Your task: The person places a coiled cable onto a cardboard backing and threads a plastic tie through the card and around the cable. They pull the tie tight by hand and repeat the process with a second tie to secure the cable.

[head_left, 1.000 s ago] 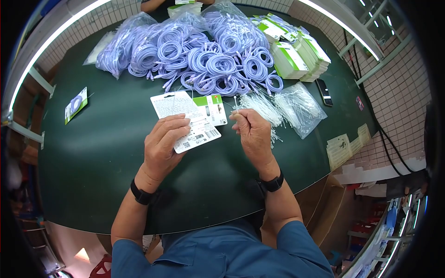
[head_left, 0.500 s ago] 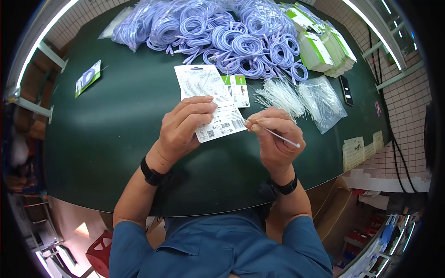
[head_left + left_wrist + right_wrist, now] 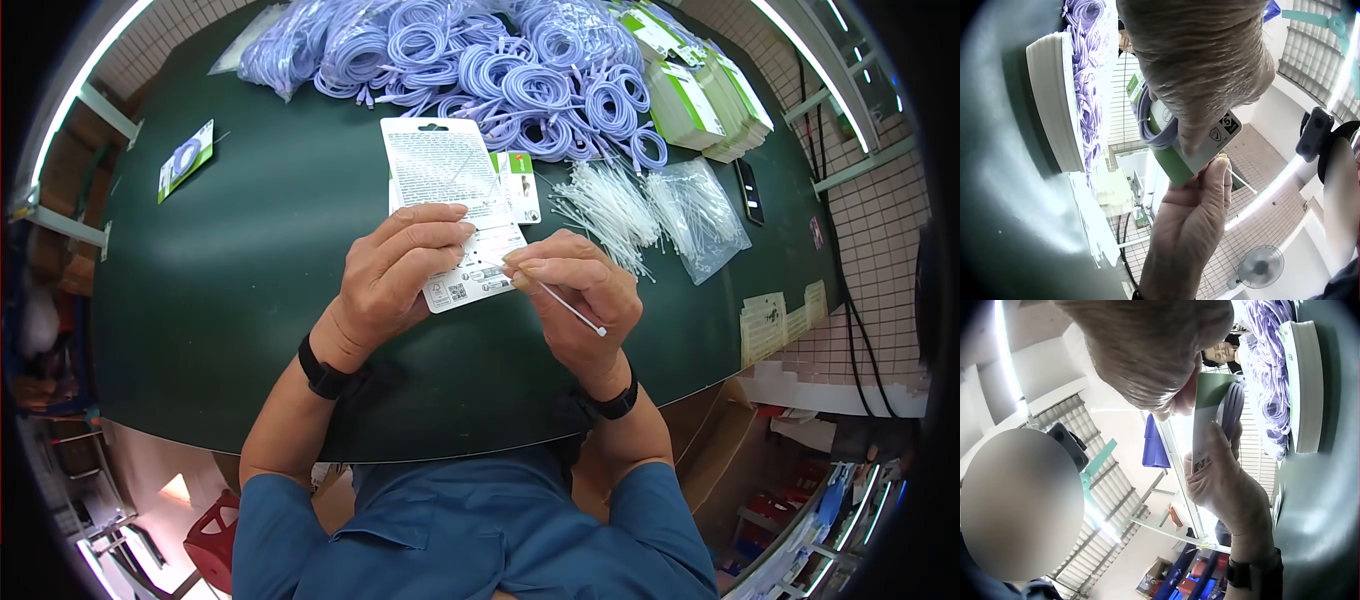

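your left hand point(image 3: 402, 262) grips printed card point(image 3: 440, 165) | right hand point(image 3: 585, 292) pinches white tie point(image 3: 575, 312), far end unclear | green table point(image 3: 250, 270), tiled wall point(image 3: 875, 240)

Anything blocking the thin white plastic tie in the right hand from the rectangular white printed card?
Nothing visible. The right hand pinches the tie at the right edge of the card; the left hand grips the left side. Tip contact: can't tell.

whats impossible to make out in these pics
Head view: fine print on the card, too small.
Head view: whether the zip tie passes through it, hidden at the right hand's fingertips.
Head view: far side of the cable pile, cut off by the top edge.
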